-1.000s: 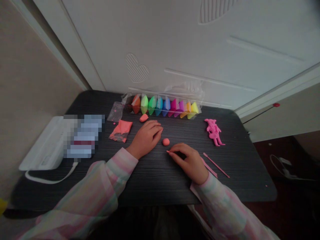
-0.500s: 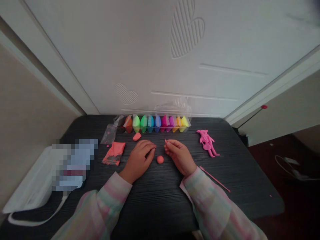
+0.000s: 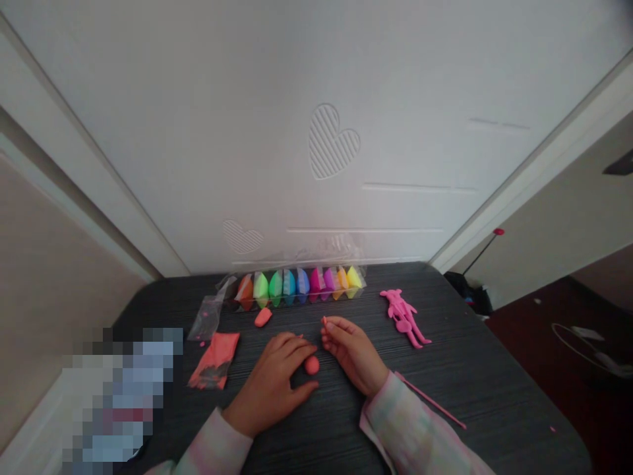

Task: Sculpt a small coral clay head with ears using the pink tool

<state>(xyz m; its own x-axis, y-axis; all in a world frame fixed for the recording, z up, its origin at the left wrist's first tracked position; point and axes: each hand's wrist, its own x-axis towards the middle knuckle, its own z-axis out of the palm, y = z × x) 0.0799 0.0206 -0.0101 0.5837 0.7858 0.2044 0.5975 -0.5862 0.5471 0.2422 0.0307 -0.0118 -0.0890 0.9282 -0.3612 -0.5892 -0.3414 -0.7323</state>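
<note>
"Our left hand (image 3: 277, 386) rests palm down, thumb and fingers wide apart; our right hand (image 3: 353, 353) is narrowed to a fingertip pinch. How far have we got?"

"Partway, we judge: some pieces look shaped, and plenty of material is left. Both hands are over the dark table (image 3: 316, 442)."

"And our containers?"

"Beyond both hands lies the largest, a long clear bag (image 3: 341, 245) holding a row of coloured packets, orange-brown through green and blue to yellow. They look full, so we'd call them unused."

"What comes next in size?"

"To the right of our right hand lies a pink figure (image 3: 403, 320) with limbs, seemingly done. A pink stick (image 3: 432, 401) lies beside that sleeve. Left of our left hand is a coral packet (image 3: 220, 349), apparently part used. Just beyond it, a small clear bag (image 3: 206, 316) shows pink specks; in or on it, we cannot tell."

"And the smallest?"

"Beyond our left fingers, a coral lump (image 3: 263, 317), not yet rounded. Between left thumb and forefinger, a coral ball (image 3: 311, 365), smoothly round; whether we touch it, we cannot tell. Last, our right fingertips hold a tiny coral piece (image 3: 324, 321), its shape too small to read."
</note>
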